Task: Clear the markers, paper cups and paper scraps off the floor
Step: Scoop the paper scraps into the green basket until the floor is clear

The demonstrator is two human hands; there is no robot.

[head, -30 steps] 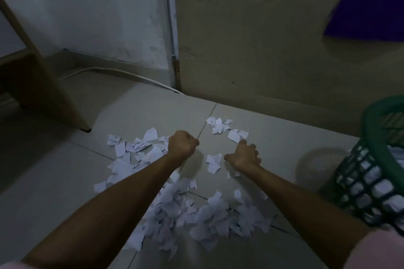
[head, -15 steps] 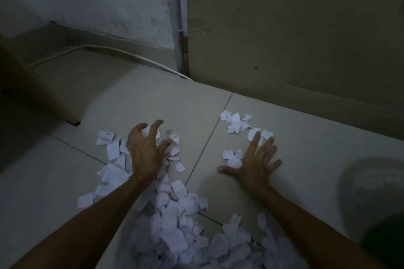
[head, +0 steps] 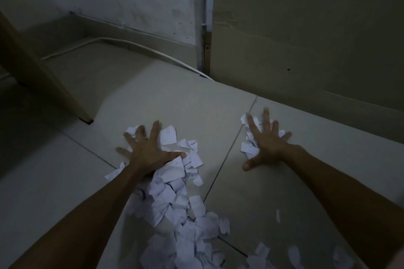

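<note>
White paper scraps [head: 175, 205] lie in a long heap on the tiled floor, running from the middle down to the bottom edge. My left hand [head: 148, 150] is spread flat with straight fingers on the far end of that heap. A smaller cluster of scraps [head: 248, 148] sits further right, past a tile joint. My right hand [head: 267, 144] lies over this cluster, fingers splayed and pressing down. No markers or paper cups are in view.
A wooden furniture leg [head: 54, 85] slants down at the left. A white cable [head: 135, 47] runs along the skirting of the back wall. A large cardboard panel [head: 306, 39] stands against the wall at the right. Loose scraps [head: 341, 255] lie at the bottom right.
Both hands went from curled fists to flat and reached further out over the scraps. The view swung left and closer, so the green basket left the frame.
</note>
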